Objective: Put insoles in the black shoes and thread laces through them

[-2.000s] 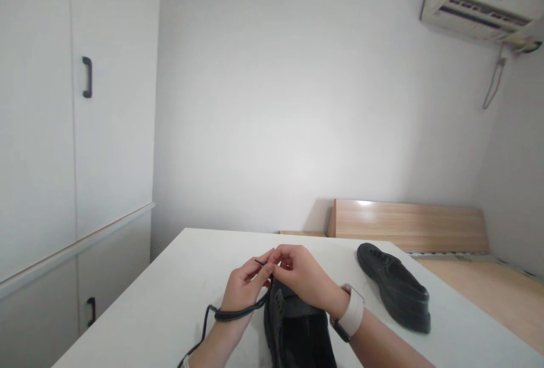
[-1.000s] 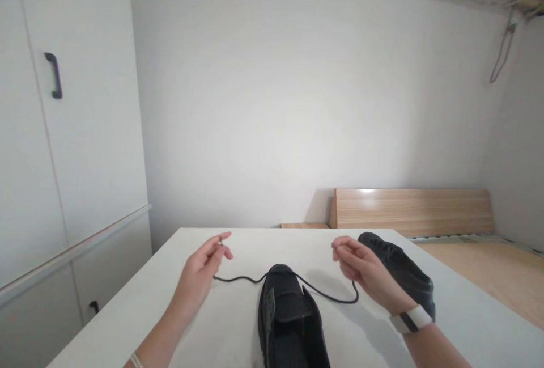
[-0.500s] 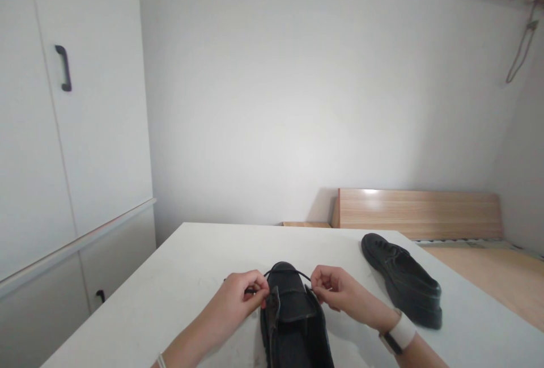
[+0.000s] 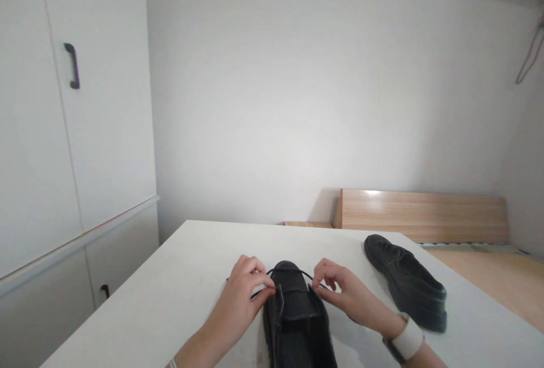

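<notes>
A black leather shoe (image 4: 296, 305) stands on the white table in front of me, toe pointing away, its two side flaps spread apart. A black shoelace (image 4: 293, 270) arches across the shoe above the toe, one end running to each hand. My left hand (image 4: 249, 288) is closed at the left flap, thumb and forefinger pinched where the lace passes. At the right flap, my right hand (image 4: 338, 286) likewise pinches the lace with bent fingers. The fingertips partly hide the eyelets and the exact grip.
A second black shoe (image 4: 406, 280), laced, sits on the white table (image 4: 170, 300) to the right. Beyond it is a bed with a wooden headboard (image 4: 420, 215). A white cabinet (image 4: 110, 118) stands on the left.
My left hand has lifted its other fingers slightly and stays pinched at the left flap. My right hand's fingers have risen a little. The view has shifted slightly left.
</notes>
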The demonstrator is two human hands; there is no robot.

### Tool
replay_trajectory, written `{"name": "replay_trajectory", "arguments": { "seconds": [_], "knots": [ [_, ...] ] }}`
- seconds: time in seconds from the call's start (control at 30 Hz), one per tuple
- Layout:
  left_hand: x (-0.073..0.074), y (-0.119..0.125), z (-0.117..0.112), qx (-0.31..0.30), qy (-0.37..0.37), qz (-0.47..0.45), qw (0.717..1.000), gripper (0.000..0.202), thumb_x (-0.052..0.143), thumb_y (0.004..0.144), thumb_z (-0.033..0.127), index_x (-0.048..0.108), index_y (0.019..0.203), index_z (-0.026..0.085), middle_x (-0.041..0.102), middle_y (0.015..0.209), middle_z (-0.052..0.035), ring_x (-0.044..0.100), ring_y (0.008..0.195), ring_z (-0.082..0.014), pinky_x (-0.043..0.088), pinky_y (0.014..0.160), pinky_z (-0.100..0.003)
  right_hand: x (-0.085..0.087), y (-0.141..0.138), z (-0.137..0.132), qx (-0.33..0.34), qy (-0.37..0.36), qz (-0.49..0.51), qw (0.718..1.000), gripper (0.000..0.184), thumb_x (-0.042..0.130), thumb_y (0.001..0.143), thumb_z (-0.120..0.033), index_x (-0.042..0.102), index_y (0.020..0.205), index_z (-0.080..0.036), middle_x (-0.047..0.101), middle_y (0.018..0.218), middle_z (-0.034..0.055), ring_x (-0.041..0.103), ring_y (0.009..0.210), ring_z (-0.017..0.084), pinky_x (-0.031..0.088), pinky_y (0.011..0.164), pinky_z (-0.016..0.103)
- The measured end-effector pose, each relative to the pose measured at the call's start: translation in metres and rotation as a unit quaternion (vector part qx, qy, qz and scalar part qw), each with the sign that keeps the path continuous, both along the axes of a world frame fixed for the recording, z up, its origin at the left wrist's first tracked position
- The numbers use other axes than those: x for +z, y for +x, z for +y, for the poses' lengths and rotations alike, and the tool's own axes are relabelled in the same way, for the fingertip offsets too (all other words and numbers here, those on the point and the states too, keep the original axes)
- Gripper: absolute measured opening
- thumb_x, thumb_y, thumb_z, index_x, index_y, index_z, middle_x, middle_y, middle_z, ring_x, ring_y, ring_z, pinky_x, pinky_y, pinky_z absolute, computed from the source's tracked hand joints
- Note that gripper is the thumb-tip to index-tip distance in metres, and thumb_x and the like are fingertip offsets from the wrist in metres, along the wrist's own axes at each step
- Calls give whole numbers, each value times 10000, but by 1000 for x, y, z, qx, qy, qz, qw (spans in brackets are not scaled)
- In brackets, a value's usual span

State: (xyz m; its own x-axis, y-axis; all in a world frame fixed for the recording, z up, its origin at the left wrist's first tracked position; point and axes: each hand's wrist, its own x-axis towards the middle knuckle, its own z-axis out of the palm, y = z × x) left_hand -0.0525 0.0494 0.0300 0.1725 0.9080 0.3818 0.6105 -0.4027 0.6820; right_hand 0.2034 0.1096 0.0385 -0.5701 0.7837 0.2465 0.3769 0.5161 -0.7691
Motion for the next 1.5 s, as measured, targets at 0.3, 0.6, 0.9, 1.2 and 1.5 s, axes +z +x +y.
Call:
{"name": "replay_trajectory", "arguments": {
  "seconds": [0.3,0.6,0.9,1.2,1.5],
  "knots": [
    [11,14,-9,13,-35,-11,999,245,518,924,275,725,1034,205,746,865,-57,648,758,-203,438,731,-290,12,-13,-18,-22,-40,-20,999,304,516,913,-420,671,920,-158,677,696,39,642,652,195,487,626,297],
    [59,30,-1,33,-77,167,982,185,589,682,160,768,644,190,726,609,-79,625,547,-196,357,515,-268,55,-47,-45,-76,155,-365,915,304,487,817,-37,747,902,-170,756,941,121,716,899,244,491,762,290],
    [61,51,15,61,-39,211,975,209,609,558,3,621,452,183,717,645,-167,697,710,-325,480,668,-377,67,-75,-46,-90,203,-429,876,285,504,793,34,747,854,-101,737,923,229,726,886,375,516,678,377],
    [104,35,14,-22,-27,-35,999,109,476,822,266,505,732,211,666,694,-21,643,672,-171,477,616,-248,88,-63,-21,-74,35,62,995,62,514,895,-244,496,847,-210,646,652,-13,660,599,155,497,532,230],
    [99,22,9,-88,-81,38,992,65,699,700,183,755,726,204,706,706,7,637,688,-175,423,617,-247,78,-46,-9,12,-20,37,999,84,576,796,-168,589,876,-192,647,687,-15,628,601,141,492,542,238]
  ]
}}
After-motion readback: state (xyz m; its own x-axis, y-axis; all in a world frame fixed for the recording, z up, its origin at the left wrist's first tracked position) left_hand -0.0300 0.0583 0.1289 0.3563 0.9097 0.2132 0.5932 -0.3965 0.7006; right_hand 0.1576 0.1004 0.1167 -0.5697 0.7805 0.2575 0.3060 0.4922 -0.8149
